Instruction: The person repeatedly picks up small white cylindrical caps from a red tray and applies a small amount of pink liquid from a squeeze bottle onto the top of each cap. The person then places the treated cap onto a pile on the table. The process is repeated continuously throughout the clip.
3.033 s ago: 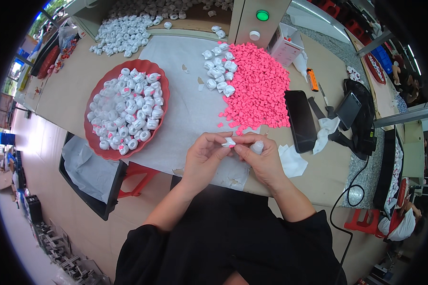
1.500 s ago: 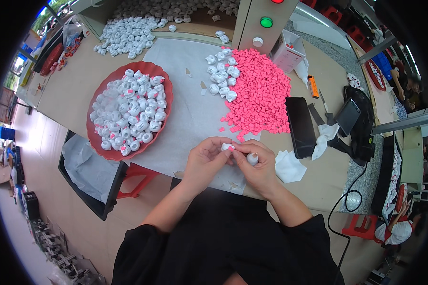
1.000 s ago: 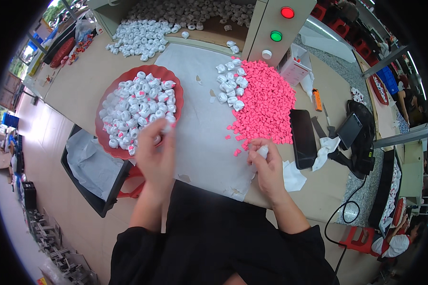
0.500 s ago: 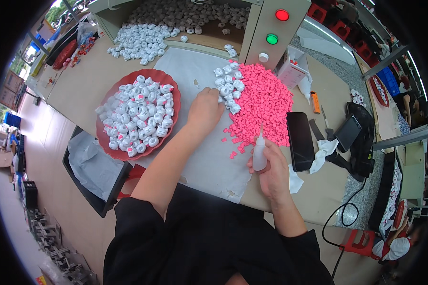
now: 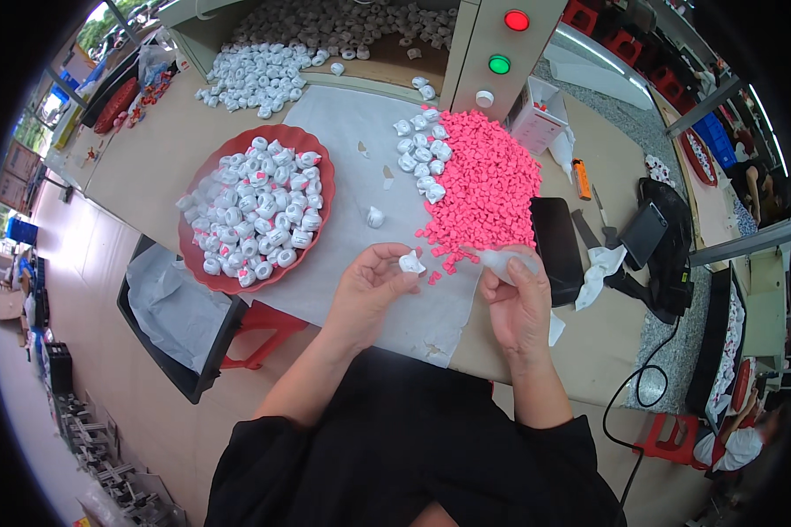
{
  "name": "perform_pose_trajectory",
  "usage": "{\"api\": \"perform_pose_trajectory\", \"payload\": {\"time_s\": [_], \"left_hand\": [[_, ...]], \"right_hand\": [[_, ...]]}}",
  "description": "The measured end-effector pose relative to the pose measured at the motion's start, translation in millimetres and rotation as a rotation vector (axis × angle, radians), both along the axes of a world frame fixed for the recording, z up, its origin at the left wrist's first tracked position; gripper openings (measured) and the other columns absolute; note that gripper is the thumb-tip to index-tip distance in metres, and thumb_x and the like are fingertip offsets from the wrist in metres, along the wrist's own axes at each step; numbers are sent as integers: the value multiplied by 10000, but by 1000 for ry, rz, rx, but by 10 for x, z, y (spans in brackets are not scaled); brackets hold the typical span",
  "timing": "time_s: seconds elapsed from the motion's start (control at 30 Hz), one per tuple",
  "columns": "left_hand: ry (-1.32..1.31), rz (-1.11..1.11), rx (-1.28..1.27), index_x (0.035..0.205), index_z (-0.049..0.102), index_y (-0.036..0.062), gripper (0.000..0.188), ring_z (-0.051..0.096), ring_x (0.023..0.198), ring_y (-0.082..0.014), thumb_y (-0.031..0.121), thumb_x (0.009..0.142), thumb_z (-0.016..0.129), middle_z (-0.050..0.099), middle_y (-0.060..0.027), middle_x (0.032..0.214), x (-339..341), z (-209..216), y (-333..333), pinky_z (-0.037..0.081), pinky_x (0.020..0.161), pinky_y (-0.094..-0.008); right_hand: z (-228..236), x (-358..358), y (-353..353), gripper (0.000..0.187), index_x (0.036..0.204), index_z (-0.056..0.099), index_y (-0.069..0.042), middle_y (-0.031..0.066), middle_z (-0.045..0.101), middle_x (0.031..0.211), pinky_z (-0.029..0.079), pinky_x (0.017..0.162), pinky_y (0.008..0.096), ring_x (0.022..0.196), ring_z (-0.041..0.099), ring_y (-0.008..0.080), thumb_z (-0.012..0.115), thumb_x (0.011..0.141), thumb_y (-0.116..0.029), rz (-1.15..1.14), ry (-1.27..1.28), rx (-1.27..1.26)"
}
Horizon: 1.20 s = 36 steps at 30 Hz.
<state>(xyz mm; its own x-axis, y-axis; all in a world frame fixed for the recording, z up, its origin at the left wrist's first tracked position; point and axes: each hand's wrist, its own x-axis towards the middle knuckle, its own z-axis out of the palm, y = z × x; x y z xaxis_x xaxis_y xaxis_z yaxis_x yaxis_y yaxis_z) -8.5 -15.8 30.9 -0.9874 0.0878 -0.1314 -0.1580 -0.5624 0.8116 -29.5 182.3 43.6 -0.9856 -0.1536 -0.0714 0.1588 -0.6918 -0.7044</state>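
My left hand (image 5: 366, 288) pinches a small white moulded piece (image 5: 410, 263) with pointed corners between thumb and fingers, above the paper sheet (image 5: 325, 123). In my right hand (image 5: 520, 307) is a translucent squeeze bottle (image 5: 508, 261), tipped on its side with its thin nozzle toward the white piece, apart from it. Beyond both hands lies a heap of tiny pink pieces (image 5: 488, 180), with a cluster of white pieces (image 5: 424, 156) along its left edge. One lone white piece (image 5: 375, 217) sits on the paper. A red scalloped bowl (image 5: 327, 189) full of white pieces, some with pink bits, stands left.
A cabinet (image 5: 492, 88) with red and green lights stands at the back, beside more white pieces (image 5: 259, 79). To the right lie a black phone (image 5: 554, 250), an orange lighter (image 5: 581, 178), a knife (image 5: 602, 211) and a black cable (image 5: 628, 382). A black tray (image 5: 189, 382) hangs lower left.
My left hand has come back from the white cluster toward me with a white piece. The bottle has gone from upright to lying sideways. A lone white piece now shows on the paper.
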Motion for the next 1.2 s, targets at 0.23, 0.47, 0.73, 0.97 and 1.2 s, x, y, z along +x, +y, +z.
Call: {"api": "perform_pose_trajectory", "payload": {"time_s": [0.23, 0.47, 0.73, 0.97, 1.2], "left_hand": [[155, 72, -145, 1046, 477, -3, 311, 553, 907, -125, -79, 770, 598, 546, -90, 1005, -4, -176, 58, 461, 801, -239], [144, 57, -170, 1032, 463, -33, 282, 573, 957, -163, -110, 781, 566, 547, -111, 1014, 11, -129, 90, 469, 836, -252], [145, 13, -173, 1036, 468, -36, 274, 578, 942, -161, -101, 789, 567, 562, -109, 989, 16, -125, 66, 468, 815, -246], [157, 22, -199, 1042, 469, -39, 276, 582, 945, -168, -103, 790, 562, 566, -112, 980, 14, -151, 72, 466, 817, -248], [155, 17, -209, 1040, 469, -39, 275, 583, 950, -175, -102, 789, 564, 567, -114, 982, 17, -131, 72, 467, 819, -252]], "right_hand": [[-77, 59, -109, 229, 1009, 503, -25, 69, 533, 905, 443, 657, 267, 760, 537, 131, 600, 802, -31, -99, 155, 186], [-67, 152, -221, 233, 997, 454, -2, 101, 459, 951, 445, 646, 258, 742, 525, 150, 588, 832, -96, -170, 504, 609], [-148, 118, -160, 236, 980, 431, -9, 95, 450, 918, 451, 641, 264, 722, 522, 151, 572, 854, -150, -164, 605, 764], [-177, 104, -138, 234, 978, 430, -7, 95, 448, 914, 448, 652, 267, 729, 523, 154, 571, 855, -149, -160, 642, 841], [-178, 103, -141, 230, 971, 432, -3, 98, 436, 917, 449, 646, 264, 728, 525, 157, 571, 854, -144, -159, 647, 835]]}}
